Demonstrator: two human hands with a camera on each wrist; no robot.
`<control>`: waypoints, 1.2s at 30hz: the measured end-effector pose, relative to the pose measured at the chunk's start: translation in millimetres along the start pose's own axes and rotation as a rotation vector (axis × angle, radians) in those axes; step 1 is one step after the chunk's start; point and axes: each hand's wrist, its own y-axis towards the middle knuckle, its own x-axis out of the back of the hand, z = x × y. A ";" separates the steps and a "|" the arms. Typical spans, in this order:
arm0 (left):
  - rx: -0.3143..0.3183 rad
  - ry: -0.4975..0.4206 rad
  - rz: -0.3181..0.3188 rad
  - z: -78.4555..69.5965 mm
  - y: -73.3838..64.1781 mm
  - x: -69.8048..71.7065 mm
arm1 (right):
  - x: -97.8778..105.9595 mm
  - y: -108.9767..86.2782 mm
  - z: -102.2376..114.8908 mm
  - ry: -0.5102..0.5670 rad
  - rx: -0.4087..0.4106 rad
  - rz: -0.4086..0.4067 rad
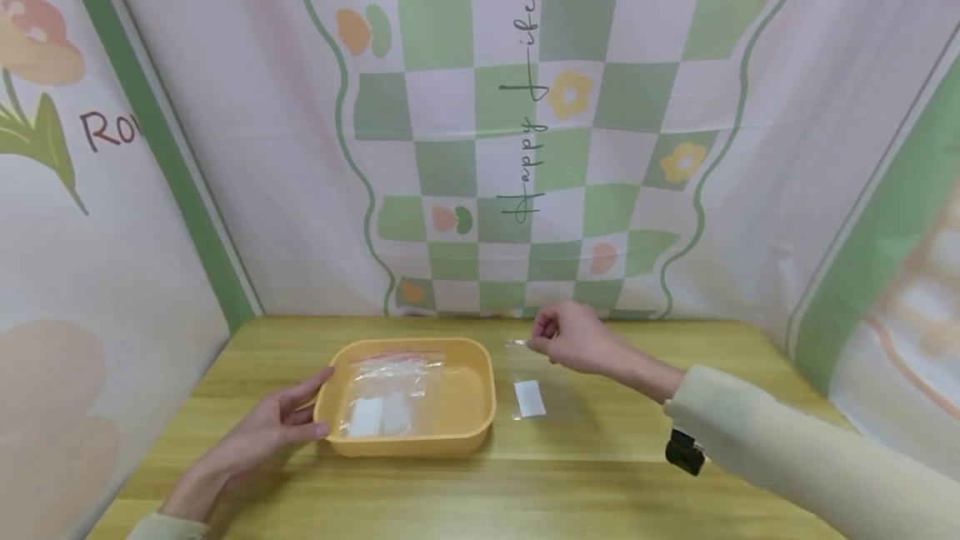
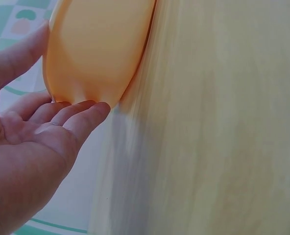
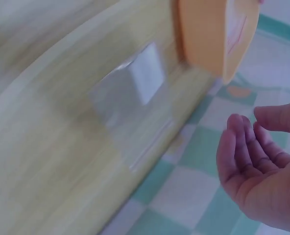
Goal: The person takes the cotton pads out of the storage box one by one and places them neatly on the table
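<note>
Now, left fingers (image 2: pixel 86 120) gripping tray (image 1: pixel 467 394), bag (image 3: pixel 130 108) beside

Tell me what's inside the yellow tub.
Inside the tub lies clear plastic with a red line near the far side, plus white patches nearer the front. Whether bags overlap can't be told; what's under the white patches is covered.
</note>
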 end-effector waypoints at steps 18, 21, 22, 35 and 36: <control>0.003 -0.015 0.000 0.2 -1.0 -0.2 | -78.7 52.0 49.2 -0.050 0.196 0.212; 0.006 -0.016 -0.002 0.0 -0.4 -0.6 | -91.7 58.6 48.5 -0.066 0.183 0.286; 0.005 -0.016 -0.002 0.0 -0.2 -0.6 | -95.6 60.4 48.2 -0.062 0.174 0.308; -0.027 -0.027 0.026 2.9 -1.4 2.5 | -123.9 74.9 44.0 -0.067 0.095 0.445; -0.027 -0.027 0.025 2.9 -1.6 2.7 | -124.9 76.1 43.8 -0.054 0.100 0.453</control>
